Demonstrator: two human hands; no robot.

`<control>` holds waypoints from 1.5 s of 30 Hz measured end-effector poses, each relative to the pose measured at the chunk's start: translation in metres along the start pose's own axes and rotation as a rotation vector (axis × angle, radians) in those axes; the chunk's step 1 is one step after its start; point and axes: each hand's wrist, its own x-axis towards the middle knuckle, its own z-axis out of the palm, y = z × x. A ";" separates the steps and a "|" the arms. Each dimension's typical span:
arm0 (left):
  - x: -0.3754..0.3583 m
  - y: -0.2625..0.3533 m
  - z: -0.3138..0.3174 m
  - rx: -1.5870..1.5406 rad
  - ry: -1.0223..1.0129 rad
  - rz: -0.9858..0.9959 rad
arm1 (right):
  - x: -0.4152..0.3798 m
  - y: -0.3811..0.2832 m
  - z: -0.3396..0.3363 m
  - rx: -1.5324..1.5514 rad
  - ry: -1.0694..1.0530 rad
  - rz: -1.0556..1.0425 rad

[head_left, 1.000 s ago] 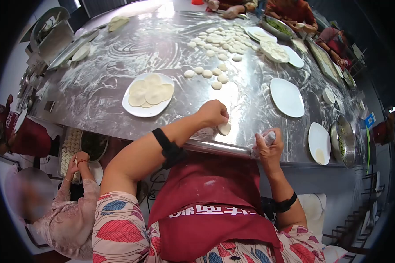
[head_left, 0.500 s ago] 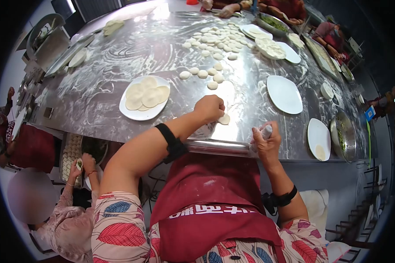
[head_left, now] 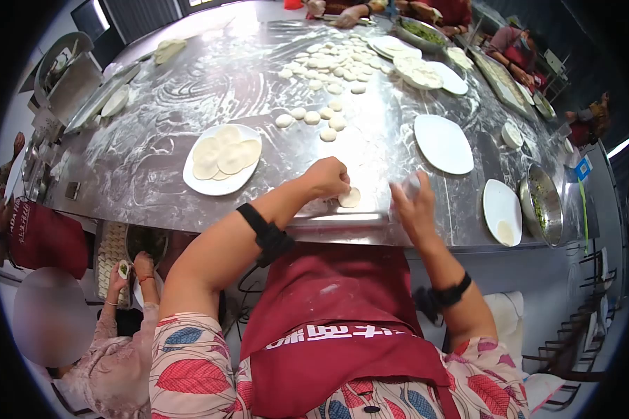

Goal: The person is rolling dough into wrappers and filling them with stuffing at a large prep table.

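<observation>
My left hand (head_left: 330, 179) is closed at the fingertips, pinching the edge of a small flattened dough round (head_left: 349, 197) on the metal table. Beside it, my right hand (head_left: 416, 204) is wrapped around a rolling pin (head_left: 412, 183), whose pale end pokes out above the thumb; motion smears it and much of its length is hidden. Beyond my left hand are several little dough pieces (head_left: 312, 118) in a loose cluster. A white plate (head_left: 197, 180) to the left carries several overlapping rolled wrappers (head_left: 223, 152).
A white plate (head_left: 443, 144) is at right; another plate (head_left: 502, 202) holds one wrapper, beside a steel bowl (head_left: 552, 227) of green filling. Many dough pieces (head_left: 335, 61) cover the floured far area. People work across the table, and a person at lower left handles a filled wrapper.
My right hand has moved slightly forward with the rolling pin. The dough round under my left fingers looks wider and flatter. The whole view has shifted slightly.
</observation>
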 end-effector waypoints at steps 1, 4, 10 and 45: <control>0.000 -0.004 -0.001 -0.137 -0.034 -0.045 | -0.013 0.000 -0.006 0.006 -0.014 0.016; -0.007 -0.007 0.001 -0.281 -0.120 -0.082 | -0.006 0.004 0.001 0.059 -0.004 0.016; 0.005 0.007 0.000 0.092 0.041 0.029 | 0.065 0.011 0.041 -0.054 0.029 -0.101; -0.013 0.000 0.005 -0.049 0.015 0.050 | -0.015 0.000 -0.003 0.070 0.010 0.055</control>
